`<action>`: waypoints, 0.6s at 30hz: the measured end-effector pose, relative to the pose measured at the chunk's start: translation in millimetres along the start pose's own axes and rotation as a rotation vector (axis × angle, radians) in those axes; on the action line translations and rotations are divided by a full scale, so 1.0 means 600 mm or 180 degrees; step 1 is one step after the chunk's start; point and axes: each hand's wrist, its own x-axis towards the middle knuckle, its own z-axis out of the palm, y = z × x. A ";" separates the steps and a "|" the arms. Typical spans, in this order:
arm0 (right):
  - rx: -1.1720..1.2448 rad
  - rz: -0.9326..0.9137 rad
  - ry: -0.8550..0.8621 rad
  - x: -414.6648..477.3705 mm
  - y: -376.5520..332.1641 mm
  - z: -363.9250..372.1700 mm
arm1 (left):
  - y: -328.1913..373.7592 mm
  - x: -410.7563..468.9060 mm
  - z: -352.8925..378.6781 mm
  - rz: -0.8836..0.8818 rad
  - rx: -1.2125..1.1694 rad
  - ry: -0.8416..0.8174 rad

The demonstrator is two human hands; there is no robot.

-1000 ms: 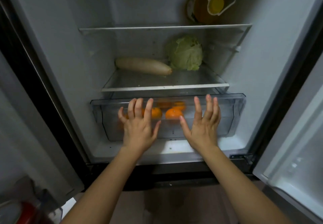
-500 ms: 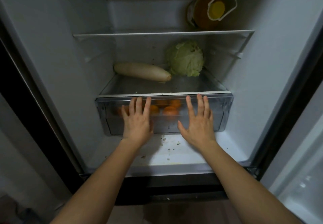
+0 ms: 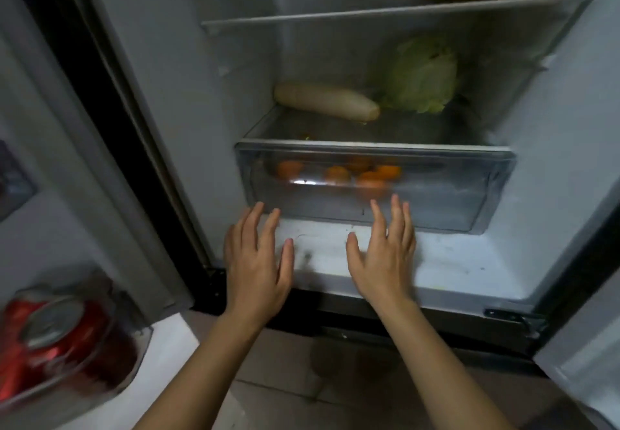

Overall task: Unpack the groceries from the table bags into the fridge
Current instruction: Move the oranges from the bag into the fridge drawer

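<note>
The oranges [image 3: 362, 174] lie in a loose cluster inside the clear crisper drawer [image 3: 453, 201] at the centre of the frame, toward its left half. A walled bin like this keeps round fruit from rolling about. The drawer sits fully in under the shelf [image 3: 419, 129] that covers it. On that shelf a white radish [image 3: 327, 100] lies on its side, since its length needs the flat run. A green cabbage [image 3: 423, 74] rests just to its right; I cannot tell whether the two touch. These groceries are therefore inside the fridge [image 3: 208, 94], not on any tabletop.

Below the drawer, the left hand [image 3: 256, 265] and right hand [image 3: 385, 262] are held side by side with their backs to the camera. Each grip is spread, with fingers straight and holding nothing. The right fingertips overlap the drawer's lower front and the left ones reach its lower left corner, but contact with the plastic is unclear. Such a flat, two-handed pose suits pressing a wide drawer evenly, so this batch looks stowed.

At lower left, blurred red cans [image 3: 57, 339] stand in a door bin [image 3: 142, 335].
</note>
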 end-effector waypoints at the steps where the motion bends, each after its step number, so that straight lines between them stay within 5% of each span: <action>1: 0.0087 -0.0058 -0.0004 -0.006 -0.014 0.011 | -0.006 -0.020 -0.024 -0.0039 0.0099 0.0014; 11: 0.1385 -0.0882 0.0046 -0.083 -0.267 0.050 | -0.066 -0.069 -0.279 0.0327 0.0955 0.0935; 18: 0.2313 -0.1603 0.0461 -0.200 -0.455 0.015 | -0.156 -0.122 -0.431 0.0460 0.0854 0.1704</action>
